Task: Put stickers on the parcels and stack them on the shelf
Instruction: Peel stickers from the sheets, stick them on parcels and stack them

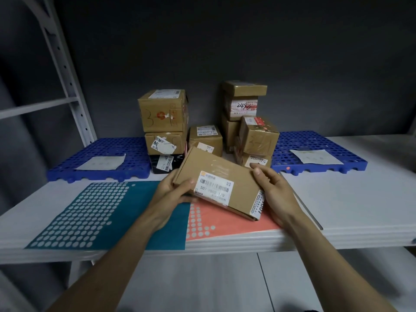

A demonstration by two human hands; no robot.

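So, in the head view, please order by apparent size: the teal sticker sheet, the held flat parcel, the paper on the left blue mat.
1. teal sticker sheet, clearly largest.
2. flat parcel, held by left hand and right hand; nearness enlarges it.
3. paper on left blue mat, smallest, though farther away.

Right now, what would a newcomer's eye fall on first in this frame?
First, the flat cardboard parcel with a barcode label, held tilted by both hands, the left hand and the right hand, above the white shelf. Next, the teal sticker sheet and the orange sticker sheet lying at the shelf's front edge. Behind them stand stacked parcels, between two blue perforated mats.
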